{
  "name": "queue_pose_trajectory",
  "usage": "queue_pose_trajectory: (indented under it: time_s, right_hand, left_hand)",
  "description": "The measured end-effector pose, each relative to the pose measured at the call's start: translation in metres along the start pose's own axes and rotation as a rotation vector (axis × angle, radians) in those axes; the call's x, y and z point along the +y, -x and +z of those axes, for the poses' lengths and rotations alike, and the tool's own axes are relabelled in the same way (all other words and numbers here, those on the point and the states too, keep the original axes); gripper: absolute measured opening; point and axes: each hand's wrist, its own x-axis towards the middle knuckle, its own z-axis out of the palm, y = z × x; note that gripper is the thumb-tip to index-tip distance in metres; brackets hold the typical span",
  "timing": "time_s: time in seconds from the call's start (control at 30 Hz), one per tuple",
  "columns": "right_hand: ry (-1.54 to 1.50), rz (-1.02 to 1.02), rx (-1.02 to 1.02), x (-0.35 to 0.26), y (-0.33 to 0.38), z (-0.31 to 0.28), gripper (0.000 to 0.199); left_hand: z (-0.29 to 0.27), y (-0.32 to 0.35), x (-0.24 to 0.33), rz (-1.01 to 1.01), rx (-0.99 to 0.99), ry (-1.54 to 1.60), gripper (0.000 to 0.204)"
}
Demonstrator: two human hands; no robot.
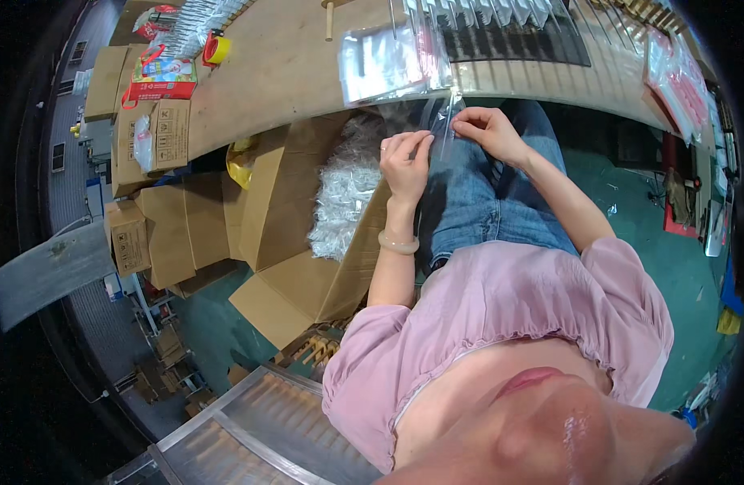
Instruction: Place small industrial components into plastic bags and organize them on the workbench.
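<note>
A small clear plastic bag (445, 121) hangs between my hands, just off the table's near edge and above my lap. My left hand (404, 166) pinches its left side with thumb and fingers. On the other side my right hand (491, 136) grips the bag's edge between thumb and forefinger. What lies inside the bag is too small to make out. Beyond my hands, a pile of flat clear bags (382, 71) rests at the table's edge. Left of my left hand, an open cardboard box (277, 194) holds a heap of clear plastic packets (344, 198).
The wooden table (283, 77) carries a dark mat (517, 44), rows of thin metal pieces (196, 28), a yellow tape roll (217, 50) and a red box (163, 79). More cartons (166, 222) stand left. Pinkish plastic bags (679, 85) lie at the right end. A metal-framed rack (251, 428) stands lower left.
</note>
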Motion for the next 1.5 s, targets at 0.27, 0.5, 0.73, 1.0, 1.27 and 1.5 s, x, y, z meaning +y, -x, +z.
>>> queue_pose_trajectory:
  time_s: [0.27,0.5,0.73,1.0,1.27,1.5]
  right_hand:
    - [0.088,-0.084,-0.056,-0.024,0.012,-0.019,0.013]
    - [0.208,0.072,-0.105,-0.055,0.031,-0.038,0.016]
    - [-0.387,-0.011,0.089,-0.039,0.035,-0.032,0.012]
    - [1.278,-0.409,0.145,-0.052,0.047,-0.054,0.027]
    - [0.632,-0.589,0.656,-0.035,-0.010,-0.105,0.055]
    - [0.373,-0.787,1.036,-0.044,-0.117,-0.129,0.055]
  left_hand:
    - [0.036,-0.001,0.038,-0.323,-0.224,0.627,0.016]
    - [0.046,-0.018,0.047,-0.534,-0.472,1.044,0.010]
    - [0.066,-0.010,0.066,-0.767,-0.225,1.463,0.011]
    - [0.063,-0.021,0.058,-0.272,-0.103,0.387,0.015]
    - [0.052,-0.024,0.038,-0.134,-0.050,0.148,0.012]
    - [0.058,-0.006,0.050,-0.112,-0.033,0.199,0.010]
